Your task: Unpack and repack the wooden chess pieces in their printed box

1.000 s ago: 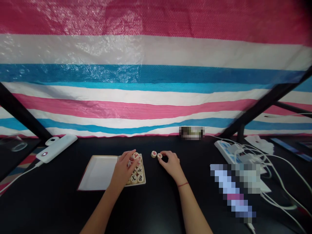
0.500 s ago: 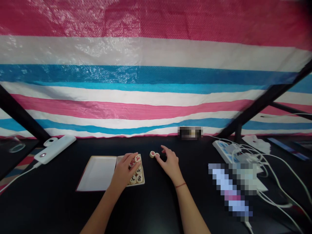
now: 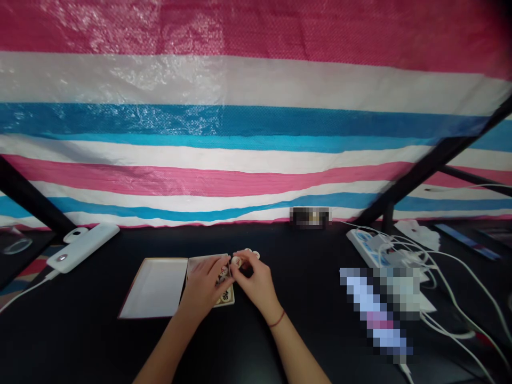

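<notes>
An open hinged box [image 3: 232, 296] with a pale rim lies on the black table, its white-lined lid [image 3: 156, 288] folded out to the left. Round Chinese chess pieces [image 3: 225, 295] with painted characters sit inside, partly covered by my left hand [image 3: 204, 282]. That hand rests over the box, thumb and fingers apart, with pieces showing between them. At the box's right edge my right hand [image 3: 255, 277] pinches one Chinese chess piece [image 3: 237, 262] with a red mark. Behind its knuckles, other pieces [image 3: 256, 255] on the table are partly hidden.
A white power bank [image 3: 84, 248] with a cable lies at the left. To the right are a power strip [image 3: 360, 242] with tangled white cables and a blurred-out phone-like object [image 3: 374, 312]. A blurred small dark object [image 3: 311, 217] stands by the striped sheet [image 3: 240, 184].
My right hand has moved left from beside the two loose pieces to the box's edge, now with a piece between its fingers. My left hand stays over the box.
</notes>
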Demonstrator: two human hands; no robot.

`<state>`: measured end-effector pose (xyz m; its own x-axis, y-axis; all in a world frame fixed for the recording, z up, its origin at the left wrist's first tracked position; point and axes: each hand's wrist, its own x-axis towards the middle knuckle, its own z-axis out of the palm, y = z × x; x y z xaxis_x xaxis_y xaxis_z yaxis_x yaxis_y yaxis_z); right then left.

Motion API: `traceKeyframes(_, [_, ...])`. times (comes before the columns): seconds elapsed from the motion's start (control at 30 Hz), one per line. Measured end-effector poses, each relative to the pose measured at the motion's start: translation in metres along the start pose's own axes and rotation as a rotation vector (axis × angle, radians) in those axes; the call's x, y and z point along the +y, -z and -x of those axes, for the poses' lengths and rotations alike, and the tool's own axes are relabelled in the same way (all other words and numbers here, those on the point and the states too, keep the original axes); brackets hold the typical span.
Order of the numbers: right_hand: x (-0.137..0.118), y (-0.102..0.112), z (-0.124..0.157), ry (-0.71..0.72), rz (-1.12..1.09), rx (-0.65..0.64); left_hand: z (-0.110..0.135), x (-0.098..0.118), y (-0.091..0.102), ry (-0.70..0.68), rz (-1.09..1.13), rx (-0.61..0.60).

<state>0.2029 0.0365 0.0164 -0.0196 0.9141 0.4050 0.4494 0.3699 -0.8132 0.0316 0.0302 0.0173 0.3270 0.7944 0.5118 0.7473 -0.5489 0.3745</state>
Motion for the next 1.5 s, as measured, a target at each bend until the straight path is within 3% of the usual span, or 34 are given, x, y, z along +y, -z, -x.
traceKeyframes(0.17, [0.030,0.025,-0.014,-0.056,0.071,0.221,-0.004,-0.007,0.011,0.082,-0.017,0.002])
traceKeyframes(0.37, [0.053,0.033,-0.017,-0.178,0.115,0.176,-0.004,-0.014,0.014,0.144,0.019,0.017])
traceKeyframes(0.6, [0.053,0.028,-0.014,-0.162,0.256,0.036,-0.004,-0.015,0.013,0.160,0.047,-0.018])
traceKeyframes(0.93, [0.054,0.029,-0.014,-0.159,0.332,-0.007,-0.004,-0.017,0.012,0.156,0.061,-0.005])
traceKeyframes(1.27, [0.054,0.032,-0.014,-0.160,0.292,-0.008,-0.003,-0.021,0.011,0.163,0.075,0.029])
traceKeyframes(1.37, [0.045,0.033,-0.014,-0.075,0.281,0.061,-0.003,-0.022,0.011,0.157,0.030,0.073])
traceKeyframes(1.5, [0.019,0.022,-0.009,0.077,0.162,0.146,-0.002,-0.018,0.011,0.274,-0.219,0.141])
